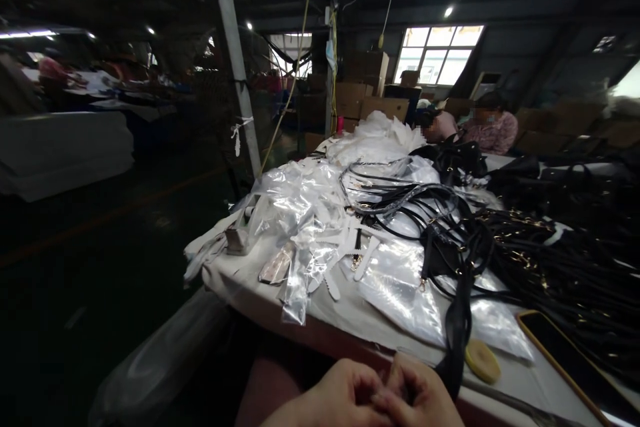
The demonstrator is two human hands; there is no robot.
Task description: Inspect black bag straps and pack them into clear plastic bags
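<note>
At the bottom edge, my left hand [335, 397] and my right hand [417, 393] are pressed together with the fingers curled inward. What they pinch between them is hidden. A black strap [457, 327] hangs off the table edge right beside my right hand; whether the fingers touch it I cannot tell. Above the hands, a white-covered table [345, 310] carries clear plastic bags [400, 287], white paper strips [325, 213] and a tangle of thin black cords [430, 213].
A heap of black straps with gold chain hardware [555, 260] fills the right side. A phone [570, 360] and a yellow round disc [483, 360] lie near the front edge. Two people [493, 123] sit across the table. A slanted pole [237, 60] stands at the left.
</note>
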